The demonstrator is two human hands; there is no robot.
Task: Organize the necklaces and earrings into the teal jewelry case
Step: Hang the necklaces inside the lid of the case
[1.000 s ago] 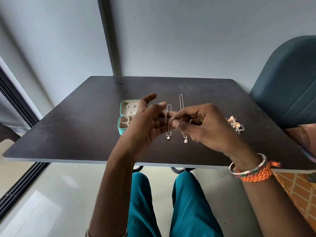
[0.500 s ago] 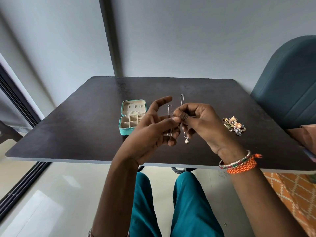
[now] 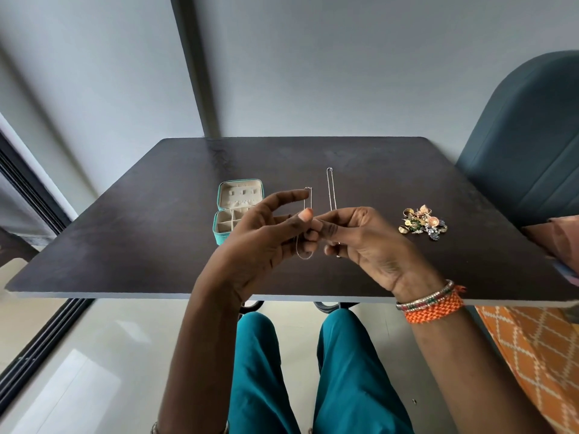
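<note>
We've got the thin silver necklace (image 3: 308, 214) mid-frame, pinched between left hand (image 3: 266, 242) and right hand (image 3: 360, 242) above the table (image 3: 125, 245). Best to coil it loosely so it doesn't kink, then drop it into the teal jewelry case (image 3: 233, 211), open with cream lining, just left.

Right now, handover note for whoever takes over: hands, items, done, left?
Left hand and right hand meet above the table, both pinching a thin necklace chain that loops below the fingers.
Second necklace lies straight on the table.
Earring pile sits on the right, untouched.
Teal jewelry case is open on the left; no jewelry visible in its compartments.
Done: nothing stowed. Left: both necklaces and all earrings.
</note>
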